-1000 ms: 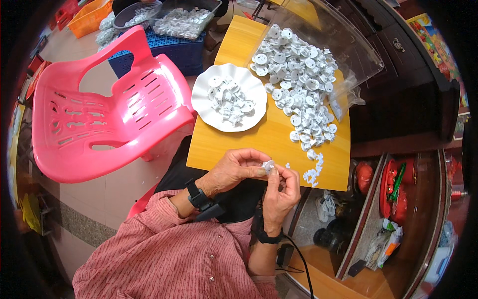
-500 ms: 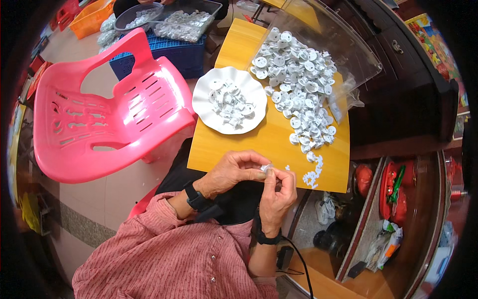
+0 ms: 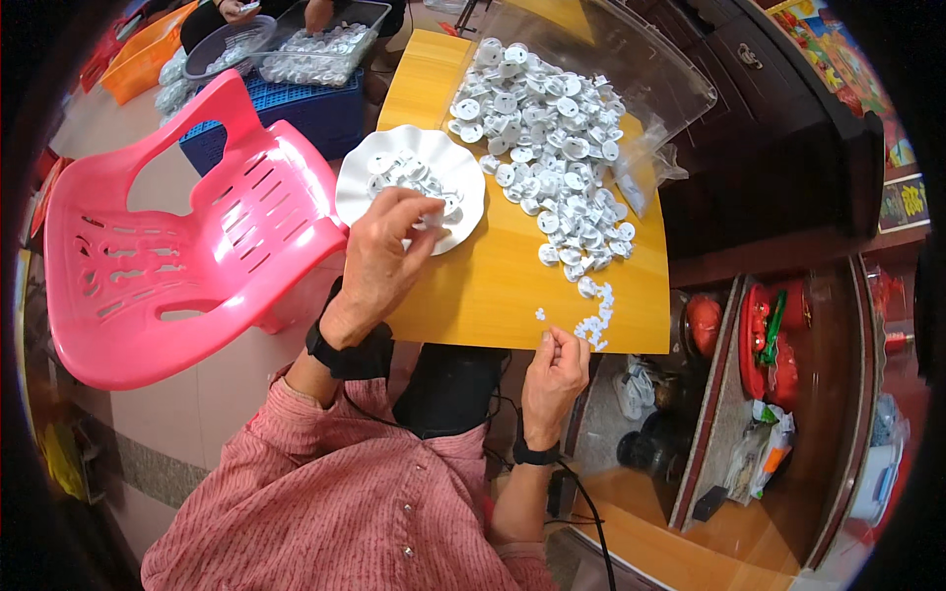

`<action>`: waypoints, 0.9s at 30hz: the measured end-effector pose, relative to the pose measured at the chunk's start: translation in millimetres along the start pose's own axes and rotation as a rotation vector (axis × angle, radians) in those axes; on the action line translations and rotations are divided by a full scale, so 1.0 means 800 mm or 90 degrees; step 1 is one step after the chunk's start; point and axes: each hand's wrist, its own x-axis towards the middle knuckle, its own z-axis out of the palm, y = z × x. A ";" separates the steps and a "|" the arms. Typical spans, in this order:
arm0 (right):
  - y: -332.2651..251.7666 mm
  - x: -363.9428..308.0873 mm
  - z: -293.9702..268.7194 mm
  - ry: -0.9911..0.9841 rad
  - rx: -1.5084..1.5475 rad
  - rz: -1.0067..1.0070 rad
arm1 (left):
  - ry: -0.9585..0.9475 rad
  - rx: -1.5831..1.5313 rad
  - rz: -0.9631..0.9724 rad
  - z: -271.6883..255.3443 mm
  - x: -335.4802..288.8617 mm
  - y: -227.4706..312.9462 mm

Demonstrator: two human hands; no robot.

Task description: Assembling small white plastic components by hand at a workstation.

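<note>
My left hand is over the near side of a white scalloped plate, its thumb and fingertips parted and curved above the white plastic parts lying there. Whether a part still touches those fingertips is hard to see. At the table's front edge my right hand is closed, thumb against fingers; anything between them is too small to make out. Beside it lie tiny white pieces in a loose trail. Farther back, a big heap of round white plastic parts spreads from a tipped clear bin.
A pink plastic chair stands left of the yellow table. Behind it, a blue crate carries a clear tub and a grey basin, where another person's hands work. Dark cabinets and open shelves line the right.
My hands have come apart. The left has moved away to the plate, and the white part it held between both hands no longer shows there; the right stays near the table edge.
</note>
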 end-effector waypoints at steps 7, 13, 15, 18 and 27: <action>0.014 0.004 0.004 -0.044 -0.205 -0.130 | 0.135 0.242 0.121 0.021 0.012 0.017; 0.008 0.003 0.004 -0.042 -0.228 -0.137 | -0.175 0.081 0.150 0.087 -0.051 0.040; 0.005 0.002 0.001 -0.054 -0.228 -0.135 | -0.233 0.081 0.152 0.105 -0.058 0.040; 0.006 -0.001 -0.001 -0.059 -0.244 -0.156 | -0.321 0.105 0.173 0.121 -0.059 0.041; 0.020 -0.003 -0.002 -0.023 -0.224 -0.160 | -0.347 0.194 0.202 0.119 -0.059 0.024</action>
